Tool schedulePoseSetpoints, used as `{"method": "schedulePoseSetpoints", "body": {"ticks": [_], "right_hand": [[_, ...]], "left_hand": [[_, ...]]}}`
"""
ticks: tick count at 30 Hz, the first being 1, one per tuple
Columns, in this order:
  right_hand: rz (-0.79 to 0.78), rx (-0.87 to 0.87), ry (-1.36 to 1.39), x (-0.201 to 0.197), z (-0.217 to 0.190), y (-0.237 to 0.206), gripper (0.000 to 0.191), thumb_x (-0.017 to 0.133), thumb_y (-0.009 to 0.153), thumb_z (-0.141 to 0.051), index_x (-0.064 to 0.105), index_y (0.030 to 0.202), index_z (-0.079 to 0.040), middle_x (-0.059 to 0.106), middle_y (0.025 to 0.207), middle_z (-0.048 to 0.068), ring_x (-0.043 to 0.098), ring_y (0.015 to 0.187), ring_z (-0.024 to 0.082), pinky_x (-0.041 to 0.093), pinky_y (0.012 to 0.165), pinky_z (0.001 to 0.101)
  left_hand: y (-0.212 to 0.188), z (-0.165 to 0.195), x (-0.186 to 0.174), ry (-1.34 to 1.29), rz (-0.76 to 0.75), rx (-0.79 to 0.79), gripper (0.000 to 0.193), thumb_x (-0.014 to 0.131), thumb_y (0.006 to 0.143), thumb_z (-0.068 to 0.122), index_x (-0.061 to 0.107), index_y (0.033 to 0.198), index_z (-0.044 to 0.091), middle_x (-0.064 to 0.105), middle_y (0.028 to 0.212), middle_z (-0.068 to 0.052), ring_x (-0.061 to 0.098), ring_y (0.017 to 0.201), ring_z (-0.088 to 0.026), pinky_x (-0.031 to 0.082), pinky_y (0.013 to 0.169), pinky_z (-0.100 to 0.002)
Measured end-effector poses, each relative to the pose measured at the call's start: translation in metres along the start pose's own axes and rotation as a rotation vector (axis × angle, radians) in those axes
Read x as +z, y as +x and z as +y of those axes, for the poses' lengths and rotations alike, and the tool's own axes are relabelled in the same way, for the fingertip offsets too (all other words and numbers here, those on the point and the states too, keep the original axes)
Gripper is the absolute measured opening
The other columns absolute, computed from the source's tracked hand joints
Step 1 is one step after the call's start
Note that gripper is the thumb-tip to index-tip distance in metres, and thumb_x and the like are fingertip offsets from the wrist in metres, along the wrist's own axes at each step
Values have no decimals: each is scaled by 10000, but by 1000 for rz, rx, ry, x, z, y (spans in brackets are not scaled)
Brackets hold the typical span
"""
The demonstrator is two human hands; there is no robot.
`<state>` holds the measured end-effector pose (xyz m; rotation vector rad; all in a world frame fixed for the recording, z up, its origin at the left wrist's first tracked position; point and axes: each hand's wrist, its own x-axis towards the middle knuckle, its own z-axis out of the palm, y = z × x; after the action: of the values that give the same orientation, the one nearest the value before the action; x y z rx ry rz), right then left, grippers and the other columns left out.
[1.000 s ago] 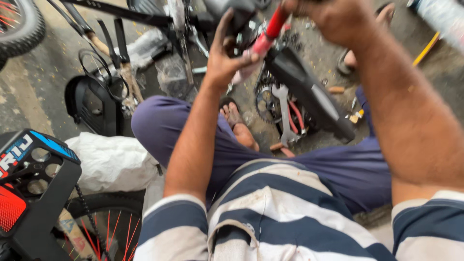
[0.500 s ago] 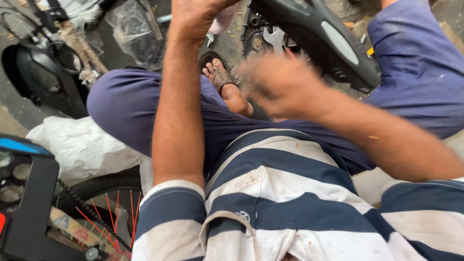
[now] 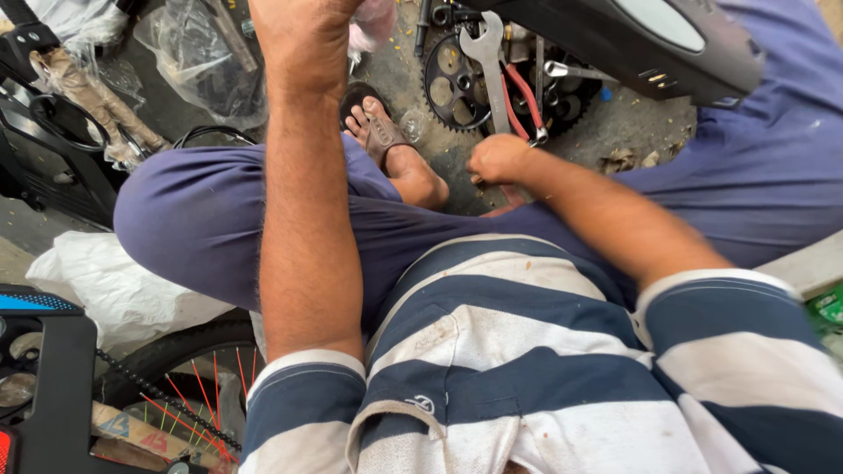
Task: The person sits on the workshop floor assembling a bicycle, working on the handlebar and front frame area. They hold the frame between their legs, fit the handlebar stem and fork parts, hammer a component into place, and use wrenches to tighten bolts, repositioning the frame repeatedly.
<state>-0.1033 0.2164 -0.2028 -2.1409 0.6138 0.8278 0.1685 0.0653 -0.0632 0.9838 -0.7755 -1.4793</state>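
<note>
Two bare arms reach out over crossed legs in purple trousers (image 3: 219, 219), seen from above a striped shirt (image 3: 527, 369). At the far left lie a black frame (image 3: 44, 395) with a chain, a wheel (image 3: 176, 369) with red spokes, and a white bag (image 3: 114, 281) beside the knee. Higher up sit clear plastic wrap (image 3: 198, 53) and black parts. The left hand (image 3: 294, 17) is raised to the top edge and mostly cut off, so I cannot tell whether it is spread or gripping; something pale pink (image 3: 373, 17) shows just beside it. Below it a foot in a brown sandal (image 3: 382, 136) rests on the trousers. The right hand (image 3: 499, 158) is curled into a loose fist low over the ground, just in front of the ankle; it is blurred, and whether it pinches anything cannot be told. Just beyond it lie a black sprocket (image 3: 452, 83), a silver spanner (image 3: 492, 70) across it, and red-handled pliers (image 3: 525, 101), the pliers' tip nearest the knuckles. A black part (image 3: 615, 44) with a grey panel hangs over these tools at the upper right.
</note>
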Motion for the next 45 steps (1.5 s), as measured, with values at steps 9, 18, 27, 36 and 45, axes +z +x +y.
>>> {"method": "schedulePoseSetpoints", "body": {"ticks": [9, 18, 27, 36, 45], "right_hand": [[55, 180, -259, -11, 16, -2, 247, 607, 898, -276, 806, 771, -204, 777, 814, 30, 753, 775, 220, 561, 648, 399], [-82, 64, -54, -3, 20, 1, 440, 578, 905, -529, 760, 811, -140, 746, 812, 123, 734, 788, 338, 578, 671, 491], [-34, -52, -95, -20, 11, 8, 558, 519, 947, -585, 682, 1116, -78, 717, 743, 160, 720, 729, 363, 550, 617, 510], [-4, -94, -138, -34, -2, 11, 349, 534, 961, -369, 603, 1096, -55, 727, 767, 155, 728, 740, 345, 554, 606, 480], [27, -98, -150, -27, 9, 8, 382, 533, 969, -352, 597, 1163, -29, 726, 785, 133, 734, 755, 318, 556, 605, 453]], "left_hand": [[3, 12, 0, -30, -25, 0, 162, 814, 959, -1, 693, 854, -20, 666, 740, -72, 639, 596, -177, 484, 556, -303], [12, 14, 4, 63, 89, 112, 445, 979, 873, 67, 657, 1164, -32, 716, 1070, -79, 689, 994, -189, 574, 934, -330], [22, 38, 15, 58, 104, 141, 822, 968, 787, 136, 557, 1490, 27, 630, 1441, -104, 614, 1311, -174, 474, 1180, -314], [23, 44, 21, -6, 92, 29, 862, 962, 742, 120, 564, 1504, 56, 694, 1318, -49, 652, 1167, -120, 532, 1081, -306], [19, 42, 22, -120, 66, 7, 861, 962, 752, 137, 551, 1505, 57, 692, 1314, -41, 662, 1167, -121, 558, 1062, -308]]}}
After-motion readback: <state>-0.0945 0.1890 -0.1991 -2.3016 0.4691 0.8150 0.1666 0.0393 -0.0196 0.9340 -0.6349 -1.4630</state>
